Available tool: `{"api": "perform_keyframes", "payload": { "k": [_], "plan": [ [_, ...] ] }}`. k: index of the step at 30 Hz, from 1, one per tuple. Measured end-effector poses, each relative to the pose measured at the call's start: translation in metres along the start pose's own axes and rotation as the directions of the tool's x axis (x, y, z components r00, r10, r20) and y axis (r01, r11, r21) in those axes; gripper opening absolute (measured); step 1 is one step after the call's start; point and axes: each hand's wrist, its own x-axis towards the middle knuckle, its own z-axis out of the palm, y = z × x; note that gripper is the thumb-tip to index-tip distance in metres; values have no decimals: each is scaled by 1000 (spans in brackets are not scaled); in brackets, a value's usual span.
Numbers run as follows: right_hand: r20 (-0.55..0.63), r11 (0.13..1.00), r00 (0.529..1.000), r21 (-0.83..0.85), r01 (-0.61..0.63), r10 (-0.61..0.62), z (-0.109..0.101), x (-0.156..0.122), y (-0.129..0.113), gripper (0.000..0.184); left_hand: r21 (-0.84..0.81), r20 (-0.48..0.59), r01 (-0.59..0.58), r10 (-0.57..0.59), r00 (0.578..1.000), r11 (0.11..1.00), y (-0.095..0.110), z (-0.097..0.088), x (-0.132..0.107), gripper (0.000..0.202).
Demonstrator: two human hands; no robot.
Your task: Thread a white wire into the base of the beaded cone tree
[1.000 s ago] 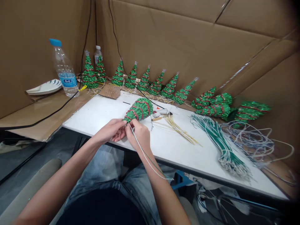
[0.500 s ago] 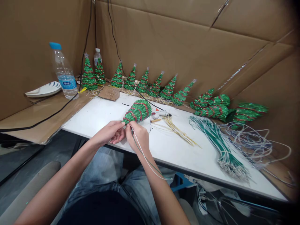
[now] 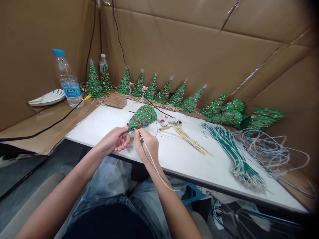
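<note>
A green miniature Christmas tree (image 3: 142,117) with red garland lies on its side on the white table, its narrow tip toward me. My left hand (image 3: 119,139) pinches that tip between thumb and fingers. Just to the right, my right hand (image 3: 147,143) is closed on a white and green cord (image 3: 152,162), whose loose ends trail down over my right forearm. A short stretch of cord shows between the two hands. Exactly how it meets the tip is too small to tell. Beyond the tree lie a wooden-handled tool (image 3: 164,128) and a glue gun (image 3: 174,120).
Several finished trees (image 3: 150,87) stand along the back cardboard wall; others lie at right. Yellow strands (image 3: 190,139), a bundle of green cords (image 3: 225,151) and tangled white wire (image 3: 271,152) cover the right side. A water bottle (image 3: 72,89) and black cable (image 3: 59,120) are at left.
The tree and my left hand have shifted slightly left, away from my right hand. The gap between the hands has widened, with cord showing across it.
</note>
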Motion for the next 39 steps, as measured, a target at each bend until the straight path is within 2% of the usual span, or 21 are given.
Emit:
{"api": "perform_keyframes", "payload": {
  "k": [6, 9, 14, 21, 31, 35, 39],
  "plan": [
    [-207, 996, 978, 68, 50, -35, -3, -3, 2, 32, -83, -33, 33, -35, 999, 996, -1, -8, 4, 57],
    [-245, 996, 969, 82, 31, -10, -4, -3, 2, 30, -100, -35, 47, -50, 998, 994, 1, -9, 5, 60],
    [-214, 997, 976, 64, 45, -30, -2, -2, 3, 31, -104, -41, 67, -71, 997, 992, 3, -7, 3, 63],
    [-101, 998, 992, -8, 69, -70, 2, 0, 2, 29, -77, -48, 46, -50, 998, 996, 1, -4, 3, 59],
    [-91, 998, 994, 10, 66, -65, 2, -1, 4, 29, -79, -30, 42, -45, 999, 996, -1, -6, 4, 58],
    [-66, 999, 997, -28, 41, -42, 3, 0, 4, 27, -70, -20, 38, -40, 999, 997, -3, -7, 4, 56],
    [-35, 991, 996, -102, 82, -86, 5, 0, 3, 27, -55, -23, 28, -30, 999, 998, -2, -5, 3, 53]
  ]
}}
